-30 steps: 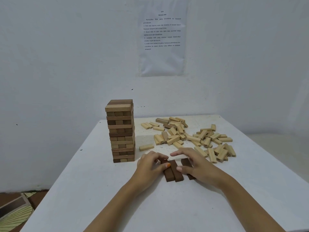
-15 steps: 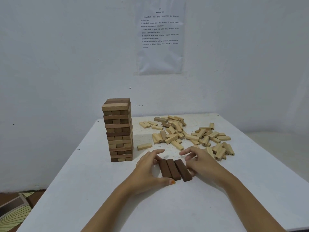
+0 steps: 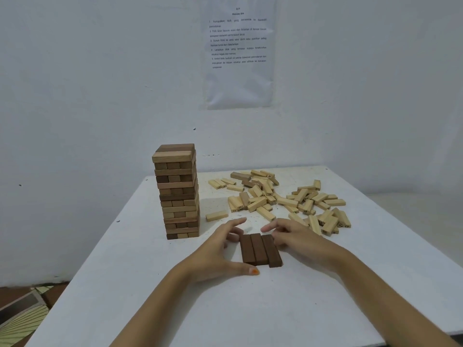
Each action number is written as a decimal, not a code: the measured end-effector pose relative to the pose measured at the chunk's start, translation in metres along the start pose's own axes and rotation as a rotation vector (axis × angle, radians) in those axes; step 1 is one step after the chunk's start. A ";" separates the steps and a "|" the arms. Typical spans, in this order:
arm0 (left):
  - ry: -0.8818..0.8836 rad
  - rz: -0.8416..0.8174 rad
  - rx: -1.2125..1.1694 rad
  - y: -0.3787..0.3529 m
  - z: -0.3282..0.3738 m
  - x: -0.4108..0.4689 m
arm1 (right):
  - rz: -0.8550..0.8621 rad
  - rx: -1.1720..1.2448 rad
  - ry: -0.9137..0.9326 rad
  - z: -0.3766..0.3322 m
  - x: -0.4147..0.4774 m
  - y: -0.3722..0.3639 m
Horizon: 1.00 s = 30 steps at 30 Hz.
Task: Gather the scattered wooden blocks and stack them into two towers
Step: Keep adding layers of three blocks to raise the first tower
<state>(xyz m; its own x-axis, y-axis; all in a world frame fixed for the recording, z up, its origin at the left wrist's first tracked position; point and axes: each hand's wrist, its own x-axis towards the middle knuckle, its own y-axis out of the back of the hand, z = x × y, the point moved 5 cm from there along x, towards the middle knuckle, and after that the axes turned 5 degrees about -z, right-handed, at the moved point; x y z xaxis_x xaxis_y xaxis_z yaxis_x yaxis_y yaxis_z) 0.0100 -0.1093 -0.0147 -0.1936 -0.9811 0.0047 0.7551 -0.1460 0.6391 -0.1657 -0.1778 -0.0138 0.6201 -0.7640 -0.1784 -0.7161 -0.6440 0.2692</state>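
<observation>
left hand [image 3: 220, 249] and right hand [image 3: 300, 237], both spread, flank three dark blocks [image 3: 260, 251], probably squaring them as a second tower's base; fingertip contact is unclear. the row lies midway on the tabletop [image 3: 250, 311], apart from the finished tower [image 3: 179, 191] by the left edge. loose pale blocks [image 3: 288, 200] crowd the far right corner; toward the near edge there is working room.

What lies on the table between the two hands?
In the head view, three dark brown blocks lie side by side between the left hand and the right hand, flat on the white table.
</observation>
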 end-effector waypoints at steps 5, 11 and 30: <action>-0.021 0.009 -0.016 0.004 -0.001 -0.002 | 0.007 0.052 0.117 -0.002 -0.007 0.022; -0.051 0.100 -0.004 0.000 -0.001 -0.004 | 0.075 -0.081 0.225 0.003 -0.009 0.023; -0.051 0.103 0.038 -0.002 -0.001 -0.005 | -0.059 -0.499 0.332 0.001 -0.015 0.008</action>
<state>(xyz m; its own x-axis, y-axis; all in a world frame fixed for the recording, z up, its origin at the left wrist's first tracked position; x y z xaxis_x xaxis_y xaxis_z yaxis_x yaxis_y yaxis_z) 0.0094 -0.1045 -0.0168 -0.1485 -0.9827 0.1102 0.7483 -0.0388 0.6622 -0.1808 -0.1709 -0.0097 0.7786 -0.6228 0.0769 -0.4904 -0.5275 0.6937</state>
